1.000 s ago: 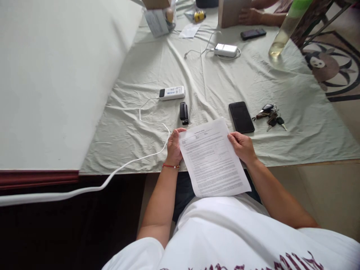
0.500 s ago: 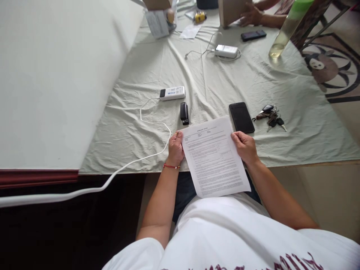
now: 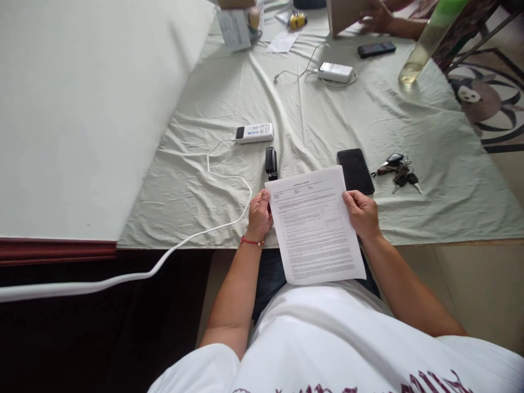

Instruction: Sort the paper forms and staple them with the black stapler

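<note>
A printed sheet of paper is held up between my two hands, its text facing me, over my lap and the table's near edge. My left hand pinches its upper left side, thumb on top. On the upper right side my right hand grips it the same way. Whether more sheets lie behind it, I cannot tell. Just beyond the paper's top left corner is a black stapler. Past the right hand lie a black phone and a bunch of keys.
A white power bank trails a white cable past my left arm. Farther off are another power bank, a dark phone, a tilted bottle and a yellow object. Another person's hand touches a brown board.
The view has shifted slightly, so the table things appear a little farther right. Both hands keep their hold on the paper, which is nearly still.
</note>
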The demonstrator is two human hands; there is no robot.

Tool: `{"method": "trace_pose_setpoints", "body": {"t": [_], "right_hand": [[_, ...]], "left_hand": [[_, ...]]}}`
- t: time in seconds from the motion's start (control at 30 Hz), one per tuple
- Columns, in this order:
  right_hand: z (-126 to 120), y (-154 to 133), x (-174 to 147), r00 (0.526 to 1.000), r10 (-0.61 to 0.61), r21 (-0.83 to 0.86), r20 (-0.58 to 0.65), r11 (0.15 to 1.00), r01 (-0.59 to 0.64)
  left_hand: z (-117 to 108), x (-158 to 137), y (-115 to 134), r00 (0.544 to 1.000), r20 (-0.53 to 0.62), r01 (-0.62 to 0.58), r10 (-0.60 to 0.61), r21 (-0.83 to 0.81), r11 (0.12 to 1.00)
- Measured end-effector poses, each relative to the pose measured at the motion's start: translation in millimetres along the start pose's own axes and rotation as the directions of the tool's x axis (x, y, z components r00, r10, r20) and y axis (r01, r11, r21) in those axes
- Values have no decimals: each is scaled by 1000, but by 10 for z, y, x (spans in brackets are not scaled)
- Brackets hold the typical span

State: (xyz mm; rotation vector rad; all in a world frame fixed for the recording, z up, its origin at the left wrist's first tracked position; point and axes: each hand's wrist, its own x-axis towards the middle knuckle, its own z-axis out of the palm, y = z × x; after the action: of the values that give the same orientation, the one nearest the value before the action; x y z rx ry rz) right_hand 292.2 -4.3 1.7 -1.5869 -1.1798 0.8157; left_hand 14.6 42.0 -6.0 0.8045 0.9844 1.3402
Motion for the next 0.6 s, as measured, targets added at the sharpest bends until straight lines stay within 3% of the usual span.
{"method": "trace_pose_setpoints", "body": {"t": [0.23,0.6], "right_hand": [[3,29,7,1000,7,36,-4,999,-7],[-5,50,24,1000,17,93,26,996,-19]], "left_hand": [[-4,-21,20,999,34,7,-7,20,1000],[-107,4,-12,997,70,46,-40,-86,995]]}}
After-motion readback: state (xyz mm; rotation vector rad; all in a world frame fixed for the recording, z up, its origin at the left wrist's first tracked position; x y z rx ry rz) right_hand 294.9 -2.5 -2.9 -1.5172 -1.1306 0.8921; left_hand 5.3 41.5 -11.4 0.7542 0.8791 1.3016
